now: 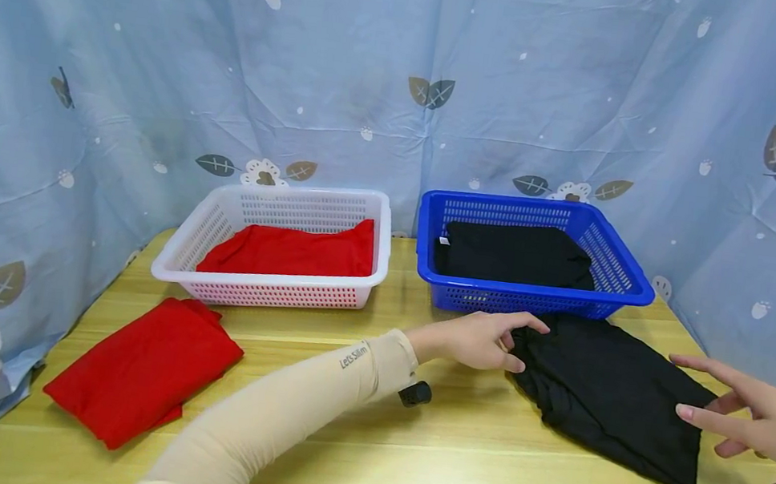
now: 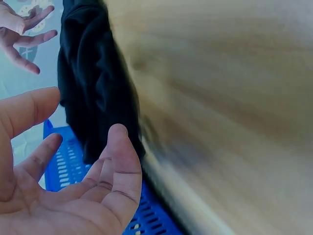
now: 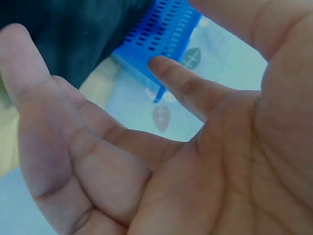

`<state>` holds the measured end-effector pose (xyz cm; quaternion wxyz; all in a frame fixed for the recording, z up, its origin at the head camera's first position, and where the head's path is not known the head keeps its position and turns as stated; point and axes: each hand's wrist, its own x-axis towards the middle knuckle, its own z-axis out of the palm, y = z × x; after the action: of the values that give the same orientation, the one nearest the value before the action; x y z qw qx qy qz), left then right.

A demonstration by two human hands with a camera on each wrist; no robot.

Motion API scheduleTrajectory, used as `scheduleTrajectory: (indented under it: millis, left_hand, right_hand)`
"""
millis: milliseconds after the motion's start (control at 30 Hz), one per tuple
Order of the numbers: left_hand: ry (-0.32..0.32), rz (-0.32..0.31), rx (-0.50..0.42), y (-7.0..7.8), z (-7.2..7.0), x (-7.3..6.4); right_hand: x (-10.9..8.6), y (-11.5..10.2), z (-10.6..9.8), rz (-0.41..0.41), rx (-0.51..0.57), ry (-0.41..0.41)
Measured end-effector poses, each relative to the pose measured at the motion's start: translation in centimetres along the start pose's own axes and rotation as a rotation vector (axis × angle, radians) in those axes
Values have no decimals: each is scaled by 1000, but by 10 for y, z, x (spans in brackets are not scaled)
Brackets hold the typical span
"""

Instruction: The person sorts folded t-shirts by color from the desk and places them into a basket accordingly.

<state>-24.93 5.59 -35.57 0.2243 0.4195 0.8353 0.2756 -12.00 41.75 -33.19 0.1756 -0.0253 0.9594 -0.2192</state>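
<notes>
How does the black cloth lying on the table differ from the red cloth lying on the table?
The black cloth lies before the blue plastic basket; the red cloth lies before the white plastic basket. The black cloth's edge is bunched and wrinkled, while the red cloth looks flatter. In the head view, the black cloth appears larger than the red cloth. Both rest on the wood-grain tabletop.

The head view's right edge crops the right grip [image 1: 759, 413]. The front rim of the blue plastic basket [image 1: 535, 291] hides the lower part of the black cloth [image 1: 517, 254] inside; the white tag [image 1: 444, 241] is too small to read. The right wrist view crops the nearer black garment [image 3: 83, 32]; the bench [image 2: 225, 73] blurs in the left wrist view.
</notes>
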Motion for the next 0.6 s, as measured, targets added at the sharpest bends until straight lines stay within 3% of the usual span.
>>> scheduleTrajectory:
  millis: [267,600]
  left_hand:
    - [-14,19,42,1,11,9]
    - [8,6,53,1,15,13]
  right_hand:
    - [3,2,9,23,135,-132]
    - [5,-2,18,9,168,-176]
